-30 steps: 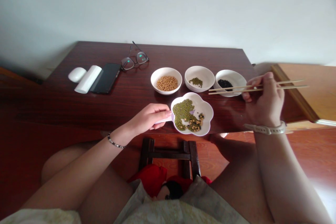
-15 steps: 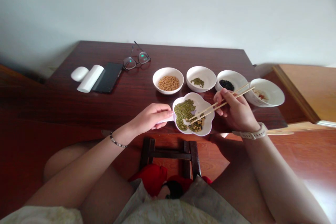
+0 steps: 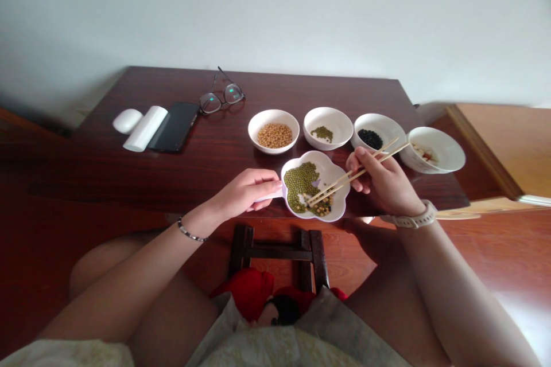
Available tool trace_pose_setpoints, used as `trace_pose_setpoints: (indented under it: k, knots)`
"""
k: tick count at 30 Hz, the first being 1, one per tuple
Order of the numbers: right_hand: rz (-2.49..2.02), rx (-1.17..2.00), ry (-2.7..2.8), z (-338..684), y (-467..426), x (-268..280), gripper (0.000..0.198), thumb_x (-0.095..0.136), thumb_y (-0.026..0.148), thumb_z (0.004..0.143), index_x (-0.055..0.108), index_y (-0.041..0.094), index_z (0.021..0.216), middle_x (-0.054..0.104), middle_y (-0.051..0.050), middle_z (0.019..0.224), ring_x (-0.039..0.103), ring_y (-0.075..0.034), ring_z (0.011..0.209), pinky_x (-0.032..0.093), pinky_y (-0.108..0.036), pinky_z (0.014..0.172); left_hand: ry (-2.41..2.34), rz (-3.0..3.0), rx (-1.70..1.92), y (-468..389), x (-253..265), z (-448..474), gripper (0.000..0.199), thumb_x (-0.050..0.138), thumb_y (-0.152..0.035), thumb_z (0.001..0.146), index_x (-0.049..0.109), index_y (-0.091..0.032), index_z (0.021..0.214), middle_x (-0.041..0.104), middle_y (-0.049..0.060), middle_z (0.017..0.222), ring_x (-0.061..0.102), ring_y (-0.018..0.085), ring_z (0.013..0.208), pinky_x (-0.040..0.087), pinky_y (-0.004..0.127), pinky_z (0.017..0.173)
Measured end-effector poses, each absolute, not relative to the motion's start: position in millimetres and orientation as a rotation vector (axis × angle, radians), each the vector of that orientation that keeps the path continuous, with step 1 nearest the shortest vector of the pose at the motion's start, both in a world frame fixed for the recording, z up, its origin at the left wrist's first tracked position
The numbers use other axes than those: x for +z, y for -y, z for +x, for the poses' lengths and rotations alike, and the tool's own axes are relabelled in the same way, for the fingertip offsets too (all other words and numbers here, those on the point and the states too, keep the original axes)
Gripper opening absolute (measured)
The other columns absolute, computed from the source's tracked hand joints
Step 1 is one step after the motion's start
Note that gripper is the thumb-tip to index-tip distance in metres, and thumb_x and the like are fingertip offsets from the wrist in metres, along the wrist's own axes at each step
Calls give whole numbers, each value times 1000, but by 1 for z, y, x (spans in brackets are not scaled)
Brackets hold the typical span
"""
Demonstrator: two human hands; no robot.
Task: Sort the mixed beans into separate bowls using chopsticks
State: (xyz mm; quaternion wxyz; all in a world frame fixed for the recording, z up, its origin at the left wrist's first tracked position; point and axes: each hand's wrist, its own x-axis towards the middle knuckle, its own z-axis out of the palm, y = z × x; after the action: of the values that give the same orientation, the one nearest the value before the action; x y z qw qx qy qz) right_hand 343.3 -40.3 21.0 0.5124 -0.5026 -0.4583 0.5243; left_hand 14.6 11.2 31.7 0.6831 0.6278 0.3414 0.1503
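My left hand (image 3: 252, 192) is closed on the handle of a white flower-shaped bowl (image 3: 338, 169) at the table's front edge. Green beans (image 3: 299, 183) fill the bowl's left side, and mixed yellow and black beans (image 3: 323, 206) lie at its lower right. Wooden chopsticks (image 3: 344, 182) are pinched in my right hand (image 3: 381, 179), their tips down among the beans in the bowl. Whether the tips grip a bean is too small to tell. Behind stand white bowls with yellow beans (image 3: 274, 135), a few green beans (image 3: 322, 133) and black beans (image 3: 370, 138).
A fourth white bowl (image 3: 450, 152) at the right holds pale and reddish bits. Eyeglasses (image 3: 221, 98), a black phone-like slab (image 3: 176, 126), a white cylinder (image 3: 145, 129) and a white rounded case (image 3: 128, 121) lie on the dark table (image 3: 215, 157). A wooden cabinet (image 3: 503, 143) stands right.
The chopstick tips have shifted slightly within the flower-shaped bowl, and my right hand has tilted a little. The whole view has drifted slightly. Both hands keep their holds.
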Motion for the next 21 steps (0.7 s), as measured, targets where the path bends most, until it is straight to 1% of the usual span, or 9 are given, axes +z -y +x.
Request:
trace_pose_setpoints:
  k: [5,10,16,21]
  knots:
    - [-1214,1268,1178,344,42,21,48,68,63,107,70,21,82,61,0,61,52,-11,47,39,-22,40,-757,1411,338,-12,31,15,33,64,-41,109,62,-19,86,50,-7,54,35,6,44,24,20,43]
    - [-1182,1316,1164,345,43,22,46,67,59,109,70,21,83,62,-1,61,52,-11,48,41,-23,43,-770,1422,330,-12,30,15,33,64,-41,109,60,-19,85,51,-7,54,36,6,44,24,19,42]
    - [-1214,1335,1185,344,44,24,48,66,61,109,70,21,83,61,-1,59,53,-12,47,39,-23,41,-763,1425,332,-12,30,15,32,63,-39,110,61,-19,85,51,-7,54,37,6,44,24,19,43]
    - [-1197,1338,1195,343,44,25,48,65,61,109,69,21,83,63,-2,59,54,-12,47,42,-23,43,-756,1438,326,-13,29,14,32,62,-38,111,60,-19,85,52,-7,55,37,6,44,25,19,43]
